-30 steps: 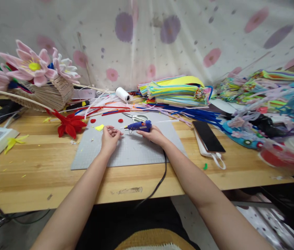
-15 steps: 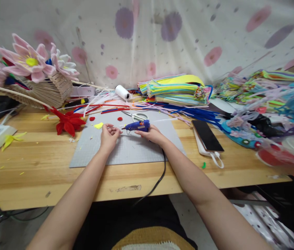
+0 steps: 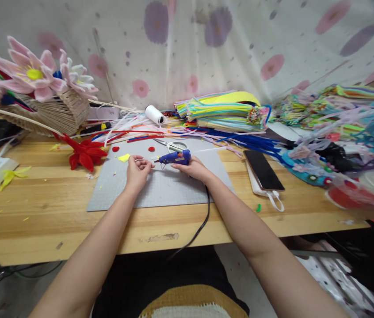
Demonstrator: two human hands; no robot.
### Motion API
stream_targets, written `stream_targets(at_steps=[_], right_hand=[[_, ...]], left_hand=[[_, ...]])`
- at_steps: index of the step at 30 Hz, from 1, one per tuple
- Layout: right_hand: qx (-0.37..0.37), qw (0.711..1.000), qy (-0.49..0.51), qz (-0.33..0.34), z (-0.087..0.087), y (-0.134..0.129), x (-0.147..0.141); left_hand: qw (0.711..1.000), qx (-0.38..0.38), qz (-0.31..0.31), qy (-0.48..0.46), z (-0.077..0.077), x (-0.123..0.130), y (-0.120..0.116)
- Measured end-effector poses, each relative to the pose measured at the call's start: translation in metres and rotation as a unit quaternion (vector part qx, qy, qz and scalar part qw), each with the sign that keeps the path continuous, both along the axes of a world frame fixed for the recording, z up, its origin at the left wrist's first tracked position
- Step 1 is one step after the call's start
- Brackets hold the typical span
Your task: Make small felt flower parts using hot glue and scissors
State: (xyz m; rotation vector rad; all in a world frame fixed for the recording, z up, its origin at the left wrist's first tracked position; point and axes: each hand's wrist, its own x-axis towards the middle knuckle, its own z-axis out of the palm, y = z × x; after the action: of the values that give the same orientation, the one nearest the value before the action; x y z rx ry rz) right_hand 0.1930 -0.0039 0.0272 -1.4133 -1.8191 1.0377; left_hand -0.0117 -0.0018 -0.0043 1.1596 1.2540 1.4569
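In my right hand [image 3: 195,168] is a blue hot glue gun [image 3: 175,157], its nozzle pointing left and a clear glue stick [image 3: 208,150] sticking out behind. My left hand [image 3: 139,171] is closed in a pinch just left of the nozzle; what its fingertips hold is too small to make out. Both hands are over a grey cutting mat [image 3: 110,198]. Beyond the gun lie scissors [image 3: 173,145]. Two small red pieces, one a red disc [image 3: 151,149], and a yellow scrap [image 3: 124,157] lie near my left hand.
A red fuzzy flower [image 3: 86,154] and a woven basket of pink flowers [image 3: 34,75] stand left. Pipe cleaner bundles [image 3: 223,110] and a white thread spool [image 3: 154,115] line the back. A phone [image 3: 264,170] lies right. The gun's black cord [image 3: 203,225] hangs over the table edge.
The view has shifted slightly. Both hands keep nearly the same pose, with the glue gun's nozzle still beside the left fingertips.
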Motion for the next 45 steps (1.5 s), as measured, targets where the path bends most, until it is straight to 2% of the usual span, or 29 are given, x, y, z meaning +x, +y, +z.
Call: stream_targets(at_steps=[8,24,29,34,37,41,43,45], right_hand=[[0.013,1.000,0.004,0.012,0.001,-0.001,-0.001],[0.027,0.999,0.001,-0.027,0.000,0.003,0.003],[0.010,0.996,0.032,-0.084,0.007,0.004,0.020],[0.051,0.972,0.038,-0.226,0.005,0.014,0.054],[0.064,0.952,-0.027,-0.297,-0.006,0.022,0.068],[0.047,0.936,-0.180,-0.300,-0.014,0.026,0.073],[0.054,0.927,-0.236,-0.286,-0.009,0.023,0.075],[0.068,0.918,-0.290,-0.263,0.003,0.017,0.080]], left_hand=[[1.000,0.001,-0.001,-0.001,0.002,0.000,-0.001],[1.000,0.001,-0.001,-0.008,0.002,0.000,0.000],[1.000,0.007,0.009,-0.015,0.002,-0.001,-0.001],[0.995,0.079,0.051,-0.021,0.008,-0.012,-0.002],[0.986,0.122,0.110,-0.033,0.013,-0.025,0.000],[0.972,0.139,0.182,-0.049,0.016,-0.038,0.004],[0.969,0.130,0.203,-0.052,0.016,-0.041,0.005],[0.969,0.121,0.209,-0.051,0.017,-0.040,0.005]])
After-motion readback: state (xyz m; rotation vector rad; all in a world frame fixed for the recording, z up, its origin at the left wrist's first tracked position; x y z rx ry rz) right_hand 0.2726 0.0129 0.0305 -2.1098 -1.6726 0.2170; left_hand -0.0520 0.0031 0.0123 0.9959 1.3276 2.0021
